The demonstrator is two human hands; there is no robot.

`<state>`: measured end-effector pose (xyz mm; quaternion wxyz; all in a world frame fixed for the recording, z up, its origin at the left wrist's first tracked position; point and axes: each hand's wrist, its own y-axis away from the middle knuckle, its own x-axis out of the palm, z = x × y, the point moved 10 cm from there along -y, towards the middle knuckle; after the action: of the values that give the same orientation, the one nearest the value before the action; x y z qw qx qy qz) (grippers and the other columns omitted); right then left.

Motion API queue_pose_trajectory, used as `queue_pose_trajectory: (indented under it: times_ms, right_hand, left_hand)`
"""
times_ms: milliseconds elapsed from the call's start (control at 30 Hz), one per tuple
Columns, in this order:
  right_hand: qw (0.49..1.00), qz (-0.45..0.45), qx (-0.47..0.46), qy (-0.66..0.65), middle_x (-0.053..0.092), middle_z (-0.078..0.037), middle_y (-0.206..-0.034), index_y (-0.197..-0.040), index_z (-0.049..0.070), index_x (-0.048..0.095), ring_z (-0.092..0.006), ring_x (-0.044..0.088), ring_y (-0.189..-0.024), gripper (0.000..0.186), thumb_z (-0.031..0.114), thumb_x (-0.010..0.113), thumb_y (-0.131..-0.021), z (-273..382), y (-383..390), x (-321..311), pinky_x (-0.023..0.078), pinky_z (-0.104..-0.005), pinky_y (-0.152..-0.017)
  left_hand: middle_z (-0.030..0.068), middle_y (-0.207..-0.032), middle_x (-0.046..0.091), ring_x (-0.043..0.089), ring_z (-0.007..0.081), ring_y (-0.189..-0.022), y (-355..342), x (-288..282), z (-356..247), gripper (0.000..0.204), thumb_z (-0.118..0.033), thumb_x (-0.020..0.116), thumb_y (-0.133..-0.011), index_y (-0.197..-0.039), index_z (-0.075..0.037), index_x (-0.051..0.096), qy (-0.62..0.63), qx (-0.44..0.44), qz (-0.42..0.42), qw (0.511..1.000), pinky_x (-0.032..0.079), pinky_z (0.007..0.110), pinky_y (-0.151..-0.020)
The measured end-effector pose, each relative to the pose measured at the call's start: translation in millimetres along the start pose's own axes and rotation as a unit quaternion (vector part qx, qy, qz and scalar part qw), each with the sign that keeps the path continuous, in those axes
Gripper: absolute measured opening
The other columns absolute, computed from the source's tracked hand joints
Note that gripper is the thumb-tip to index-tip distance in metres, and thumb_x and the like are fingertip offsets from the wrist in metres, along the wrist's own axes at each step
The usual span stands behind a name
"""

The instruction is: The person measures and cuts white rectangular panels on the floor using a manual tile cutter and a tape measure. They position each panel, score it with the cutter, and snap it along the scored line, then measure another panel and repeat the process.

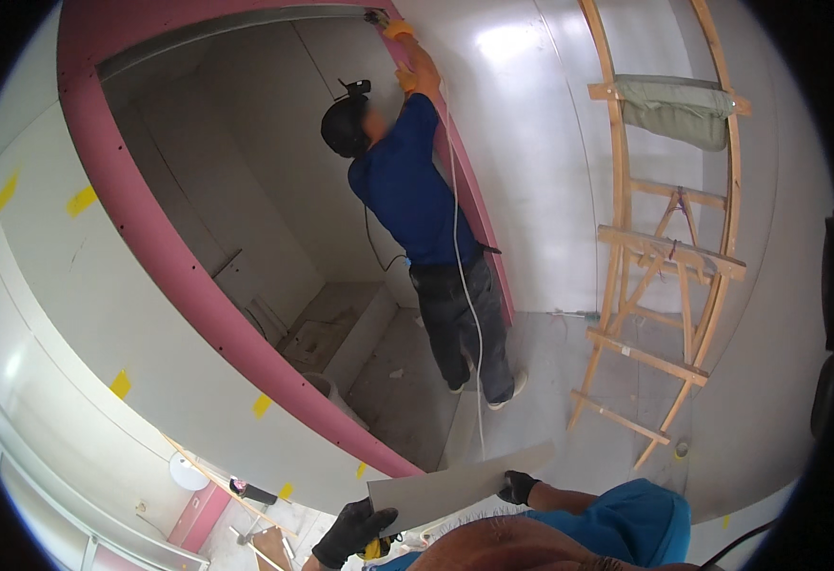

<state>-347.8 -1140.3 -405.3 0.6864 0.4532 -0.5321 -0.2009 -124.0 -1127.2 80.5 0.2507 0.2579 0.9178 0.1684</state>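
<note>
A pale grey strip of board [457,487] spans the space between my two hands at the lower middle, slightly tilted with its right end higher. My left hand [352,535], in a black glove, is closed on its left end. Something yellow and black [376,548] shows just below those fingers; its kind cannot be made out. At the other end my right hand [519,487], also black-gloved, has its fingers closed round the board's edge.
Ahead, a co-worker [403,181] in a blue top and orange gloves reaches up to the pink door frame [165,262]. A white cable [467,276] hangs down beside them. A wooden stepladder [617,190] with a green cloth [674,107] stands at right.
</note>
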Motion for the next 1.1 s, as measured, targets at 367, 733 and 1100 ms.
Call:
queue_pose_trajectory:
  times_ms: [367, 733, 1100]
  right_hand:
    - [0.997, 0.022, 0.058, -0.042, 0.063, -0.007, -0.094, -0.101, 0.012, 0.056, -0.0261, 0.062, -0.085, 0.014, 0.022, 0.052, -0.092, 17.0, 10.8, -10.3, 0.052, -0.0413, -0.077]
    - [0.992, 0.074, 0.072, -0.069, 0.059, -0.011, -0.093, -0.1, 0.007, 0.052, -0.026, 0.06, -0.084, 0.017, 0.018, 0.058, -0.088, 26.7, -16.3, -12.2, 0.053, -0.0411, -0.077]
    - [0.997, 0.057, 0.061, 0.001, 0.057, -0.009, -0.091, -0.101, 0.009, 0.052, -0.025, 0.057, -0.084, 0.018, 0.024, 0.056, -0.091, 21.2, -42.8, -24.4, 0.052, -0.0405, -0.078]
  left_hand:
    - [0.0108, -0.098, 0.069, 0.065, 0.0201, -0.084, -28.8, 26.8, -22.1, 0.042, -0.039, 0.06, -0.094, -0.117, -0.004, 0.062, -0.058, -0.017, -0.002, 0.998, 0.052, 0.03, -0.077]
    - [0.0105, -0.095, 0.069, 0.065, 0.0183, -0.083, -36.0, 34.9, -40.3, 0.043, -0.039, 0.058, -0.095, -0.119, -0.004, 0.062, -0.098, 0.014, 0.01, 0.995, 0.051, 0.03, -0.076]
    - [0.0107, -0.097, 0.07, 0.066, 0.0193, -0.085, -40.1, 33.8, -27.7, 0.044, -0.039, 0.058, -0.095, -0.121, -0.004, 0.06, -0.085, -0.004, 0.01, 0.996, 0.052, 0.031, -0.076]
